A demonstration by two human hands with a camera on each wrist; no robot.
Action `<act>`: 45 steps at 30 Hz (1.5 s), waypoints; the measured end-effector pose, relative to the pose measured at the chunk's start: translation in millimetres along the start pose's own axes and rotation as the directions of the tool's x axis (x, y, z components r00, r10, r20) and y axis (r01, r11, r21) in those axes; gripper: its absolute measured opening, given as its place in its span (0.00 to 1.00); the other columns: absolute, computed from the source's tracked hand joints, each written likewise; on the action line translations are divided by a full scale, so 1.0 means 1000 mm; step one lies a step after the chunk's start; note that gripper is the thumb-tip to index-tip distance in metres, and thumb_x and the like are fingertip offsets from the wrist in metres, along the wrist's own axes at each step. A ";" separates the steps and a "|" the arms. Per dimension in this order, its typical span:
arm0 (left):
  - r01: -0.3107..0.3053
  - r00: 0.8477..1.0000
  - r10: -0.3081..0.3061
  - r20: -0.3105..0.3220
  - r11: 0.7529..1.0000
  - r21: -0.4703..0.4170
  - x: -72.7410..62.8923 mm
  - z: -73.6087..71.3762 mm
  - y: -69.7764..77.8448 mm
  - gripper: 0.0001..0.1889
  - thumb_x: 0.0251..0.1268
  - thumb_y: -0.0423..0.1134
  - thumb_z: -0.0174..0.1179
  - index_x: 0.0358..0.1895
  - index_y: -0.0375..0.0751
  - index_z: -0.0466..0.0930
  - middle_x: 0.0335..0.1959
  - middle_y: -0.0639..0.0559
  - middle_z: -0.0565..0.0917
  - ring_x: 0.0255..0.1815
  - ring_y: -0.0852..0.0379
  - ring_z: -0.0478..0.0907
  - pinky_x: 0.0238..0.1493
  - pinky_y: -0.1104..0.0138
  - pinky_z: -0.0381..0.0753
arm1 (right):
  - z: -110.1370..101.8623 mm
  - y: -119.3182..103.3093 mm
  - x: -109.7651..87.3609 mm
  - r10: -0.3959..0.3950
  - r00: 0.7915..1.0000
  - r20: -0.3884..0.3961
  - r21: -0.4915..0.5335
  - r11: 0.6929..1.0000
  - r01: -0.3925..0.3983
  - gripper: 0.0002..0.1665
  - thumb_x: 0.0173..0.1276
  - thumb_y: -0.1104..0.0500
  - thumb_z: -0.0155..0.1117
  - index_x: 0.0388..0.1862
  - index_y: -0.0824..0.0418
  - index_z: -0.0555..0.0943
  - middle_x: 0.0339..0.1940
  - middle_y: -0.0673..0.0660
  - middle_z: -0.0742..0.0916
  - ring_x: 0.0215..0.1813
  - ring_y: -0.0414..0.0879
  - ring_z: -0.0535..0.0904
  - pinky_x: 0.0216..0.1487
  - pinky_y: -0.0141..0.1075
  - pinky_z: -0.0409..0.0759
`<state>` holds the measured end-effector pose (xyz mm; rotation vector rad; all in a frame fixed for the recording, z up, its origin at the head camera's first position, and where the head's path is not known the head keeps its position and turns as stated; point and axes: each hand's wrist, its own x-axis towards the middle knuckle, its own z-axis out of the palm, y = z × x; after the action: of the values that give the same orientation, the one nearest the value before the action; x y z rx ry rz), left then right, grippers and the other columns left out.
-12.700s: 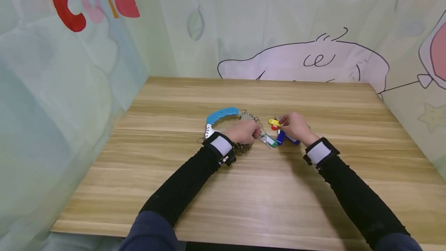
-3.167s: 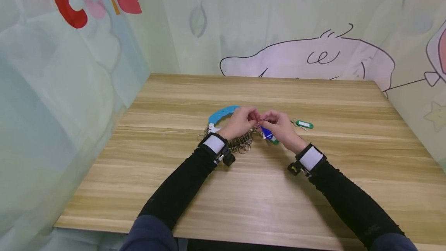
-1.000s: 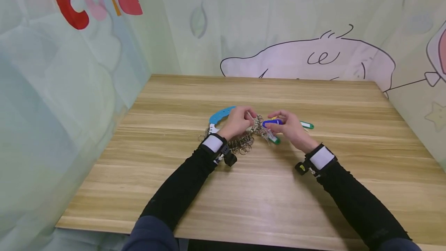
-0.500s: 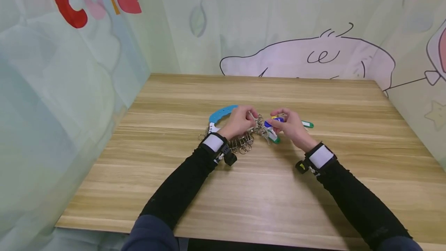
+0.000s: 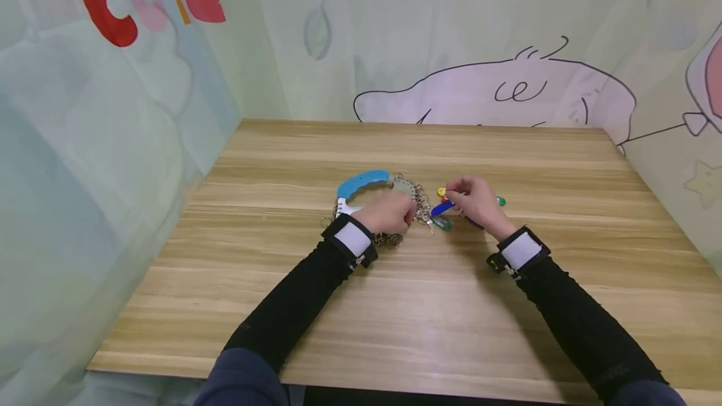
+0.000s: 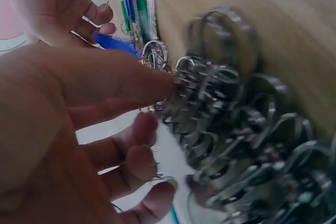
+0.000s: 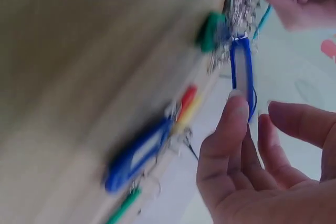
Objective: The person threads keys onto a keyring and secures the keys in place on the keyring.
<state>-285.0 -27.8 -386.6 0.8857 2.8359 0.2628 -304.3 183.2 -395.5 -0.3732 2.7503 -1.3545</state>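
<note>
Your left hand (image 5: 388,212) has lowered by the rings (image 6: 210,90), grip unclear; your right hand (image 5: 476,202) pinches the blue tag (image 7: 241,69), apparently positioning it, next needing gentle release.

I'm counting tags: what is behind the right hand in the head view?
Parts of a yellow tag, a green tag and a loose blue tag show past the right hand; the right wrist view shows a red tag too. The hand hides the rest.

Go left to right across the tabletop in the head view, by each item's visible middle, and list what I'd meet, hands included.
Blue curved strip → left hand → clump of metal rings → pinched blue tag → right hand → far-right green tag.
</note>
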 end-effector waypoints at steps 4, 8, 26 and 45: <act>0.034 0.999 -0.034 -0.002 0.997 0.064 -0.002 0.000 0.004 0.09 0.47 0.29 0.63 0.23 0.48 0.77 0.26 0.58 0.77 0.34 0.58 0.71 0.51 0.57 0.69 | -0.011 0.005 0.001 -0.004 0.999 -0.050 -0.092 0.996 0.000 0.13 0.69 0.62 0.56 0.45 0.72 0.79 0.42 0.70 0.85 0.37 0.54 0.81 0.34 0.31 0.78; 0.043 0.999 -0.043 -0.003 0.992 0.119 -0.004 0.000 0.007 0.09 0.48 0.29 0.63 0.22 0.48 0.74 0.28 0.56 0.76 0.36 0.57 0.70 0.49 0.59 0.68 | -0.018 0.011 0.000 0.006 0.999 -0.054 -0.189 0.982 -0.016 0.12 0.67 0.62 0.58 0.41 0.71 0.81 0.39 0.68 0.85 0.38 0.52 0.79 0.36 0.32 0.74; 0.037 0.994 -0.033 0.100 0.999 -0.040 -0.004 -0.004 0.005 0.06 0.57 0.40 0.64 0.32 0.47 0.76 0.37 0.54 0.73 0.47 0.53 0.65 0.63 0.50 0.61 | -0.015 0.010 -0.005 0.034 0.997 -0.070 -0.290 0.955 -0.054 0.11 0.64 0.59 0.60 0.31 0.68 0.79 0.28 0.60 0.81 0.27 0.47 0.73 0.25 0.32 0.68; -0.077 0.996 0.065 -0.054 0.965 -0.249 0.000 -0.002 0.000 0.05 0.54 0.25 0.56 0.29 0.38 0.77 0.28 0.52 0.77 0.33 0.57 0.74 0.48 0.62 0.77 | -0.002 -0.005 -0.003 0.000 0.980 0.201 0.593 0.796 -0.121 0.13 0.75 0.60 0.51 0.47 0.71 0.71 0.35 0.53 0.83 0.35 0.41 0.82 0.42 0.30 0.82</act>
<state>-285.3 -28.1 -384.2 0.9368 2.7314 0.6435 -300.3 182.6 -390.5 -0.3390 1.9999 -1.9511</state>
